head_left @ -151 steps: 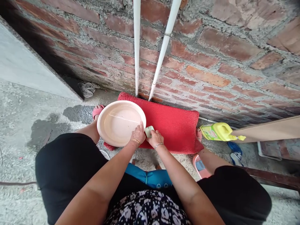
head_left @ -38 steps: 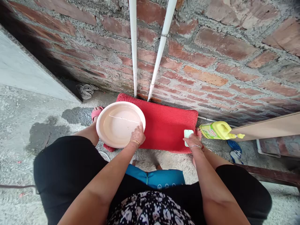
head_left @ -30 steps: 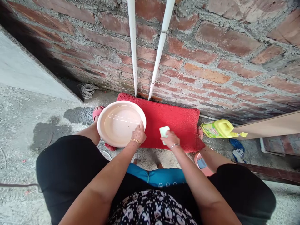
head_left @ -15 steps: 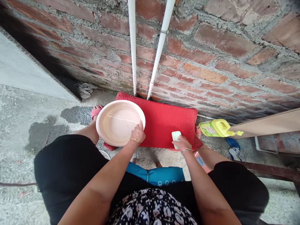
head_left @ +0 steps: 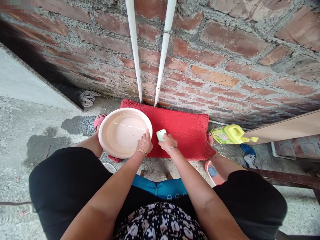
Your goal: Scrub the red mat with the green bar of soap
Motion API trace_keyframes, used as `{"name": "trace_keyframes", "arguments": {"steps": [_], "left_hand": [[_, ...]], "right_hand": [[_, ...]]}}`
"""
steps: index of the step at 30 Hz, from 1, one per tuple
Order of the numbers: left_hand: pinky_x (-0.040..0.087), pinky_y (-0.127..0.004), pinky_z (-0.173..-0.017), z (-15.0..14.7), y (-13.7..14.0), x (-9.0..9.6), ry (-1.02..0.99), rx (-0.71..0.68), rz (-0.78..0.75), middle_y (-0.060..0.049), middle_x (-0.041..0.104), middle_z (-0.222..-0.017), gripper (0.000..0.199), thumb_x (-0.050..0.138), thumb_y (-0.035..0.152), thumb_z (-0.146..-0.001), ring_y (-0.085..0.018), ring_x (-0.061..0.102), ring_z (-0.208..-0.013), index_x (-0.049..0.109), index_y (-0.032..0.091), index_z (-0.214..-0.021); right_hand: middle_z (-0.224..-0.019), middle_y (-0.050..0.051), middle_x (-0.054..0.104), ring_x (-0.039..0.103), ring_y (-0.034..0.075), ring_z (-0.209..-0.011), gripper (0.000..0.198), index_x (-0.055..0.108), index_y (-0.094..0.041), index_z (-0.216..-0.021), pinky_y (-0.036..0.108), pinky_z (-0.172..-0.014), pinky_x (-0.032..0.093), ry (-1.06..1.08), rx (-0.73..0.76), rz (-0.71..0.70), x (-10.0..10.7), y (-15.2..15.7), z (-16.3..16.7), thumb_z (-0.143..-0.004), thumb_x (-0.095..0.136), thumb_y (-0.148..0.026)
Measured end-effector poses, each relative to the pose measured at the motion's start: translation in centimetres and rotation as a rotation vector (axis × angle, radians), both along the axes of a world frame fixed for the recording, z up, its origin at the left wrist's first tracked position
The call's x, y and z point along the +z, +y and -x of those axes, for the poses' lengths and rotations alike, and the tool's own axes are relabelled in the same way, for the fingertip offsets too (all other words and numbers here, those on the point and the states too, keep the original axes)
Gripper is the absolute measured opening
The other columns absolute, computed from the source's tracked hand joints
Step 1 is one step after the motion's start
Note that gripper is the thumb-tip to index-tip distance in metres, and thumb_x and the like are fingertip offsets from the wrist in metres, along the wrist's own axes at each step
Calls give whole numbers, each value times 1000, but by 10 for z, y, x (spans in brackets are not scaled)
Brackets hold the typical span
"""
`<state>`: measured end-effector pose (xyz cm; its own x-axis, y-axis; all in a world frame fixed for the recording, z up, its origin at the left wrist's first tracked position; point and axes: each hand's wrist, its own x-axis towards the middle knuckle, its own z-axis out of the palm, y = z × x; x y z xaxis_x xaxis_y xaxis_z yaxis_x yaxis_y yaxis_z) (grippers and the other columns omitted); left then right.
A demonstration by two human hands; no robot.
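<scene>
My left hand (head_left: 145,142) is closed on the right side of the rim of a pale pink basin (head_left: 103,144), with one finger pointing forward along it. Water fills part of the basin, and a bright reflected line crosses its surface. In my right hand (head_left: 169,142) is a pale green, rounded rectangular block (head_left: 161,134), held just right of the basin. Whether it is a brush or soap, I cannot tell. Both basin and block are over a red folded rug or mat (head_left: 183,133), the basin on its left end.
A yellow detergent bottle (head_left: 228,134) lies right of the rug. Two white pipes (head_left: 162,56) run down the brick wall (head_left: 212,50). A grey rag (head_left: 86,97) lies at the wall's foot. By my right leg stands a pink container (head_left: 215,173). Wet patches (head_left: 46,143) mark the floor.
My right hand has moved left across the rug with the pale green block, closer to the basin. My left hand stays at the basin's rim. The view has shifted slightly.
</scene>
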<state>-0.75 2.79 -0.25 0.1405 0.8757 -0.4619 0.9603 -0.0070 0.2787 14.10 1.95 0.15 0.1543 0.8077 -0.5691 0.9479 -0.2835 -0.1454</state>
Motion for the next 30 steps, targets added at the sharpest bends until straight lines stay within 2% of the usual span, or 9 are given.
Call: {"name": "trace_keyframes", "arguments": {"steps": [3,5,12,15,17,19,26,28,30], "left_hand": [[43,-36,-88,0,0,-3,-6,10,-9,-17,47,-127,76,39,16,-78,-25,50,-112,5,13,-146],[43,-36,-88,0,0,-3,-5,9,-18,-16,48,-127,77,39,15,-77,-25,50,-112,6,14,-146],[43,-36,-89,1,1,1,-16,19,0,-16,48,-126,77,38,12,-77,-25,50,-112,4,15,-147],[43,-35,-90,1,1,1,-17,20,6,-17,49,-125,77,37,13,-77,-24,50,-112,5,14,-147],[42,-35,-90,1,1,0,-12,18,4,-17,49,-125,77,37,12,-77,-24,50,-113,5,14,-146],[42,-35,-90,1,2,-1,-8,19,2,-17,48,-126,77,37,12,-76,-24,50,-113,6,13,-146],[42,-36,-90,0,2,-2,-11,22,7,-17,45,-130,72,38,16,-79,-25,49,-115,10,12,-145],[43,-37,-88,0,2,-2,-13,19,5,-18,46,-129,73,39,18,-79,-26,49,-114,11,12,-145],[43,-37,-88,0,2,-3,-10,18,1,-18,46,-128,73,38,16,-78,-26,50,-114,10,12,-145]], "right_hand": [[-116,6,51,54,22,-103,48,47,-29,-116,33,-79,41,19,88,-13,-2,10,18,-75,56,-50],[-116,6,51,54,23,-103,48,48,-28,-116,32,-79,41,-1,74,-9,-1,8,2,-74,57,-50],[-115,11,52,56,25,-102,51,51,-22,-114,36,-79,42,-200,-383,121,9,-32,-151,-75,53,-53],[-118,13,51,55,27,-105,54,49,-20,-116,38,-79,42,-259,-511,162,15,-43,-182,-74,54,-52],[-117,13,52,56,26,-103,54,49,-21,-117,37,-78,43,-265,-524,125,17,-40,-172,-73,55,-52],[-113,11,53,58,24,-98,51,50,-23,-115,34,-77,43,-221,-460,46,17,-31,-140,-74,54,-52],[-112,6,53,56,22,-98,47,49,-29,-114,32,-79,41,36,41,-69,3,11,10,-74,56,-51],[-113,6,52,55,23,-100,46,49,-28,-114,33,-80,40,47,115,-78,0,14,24,-74,56,-50],[-112,7,52,55,23,-100,46,49,-28,-114,33,-80,40,35,111,-71,-3,13,13,-74,56,-50]]}}
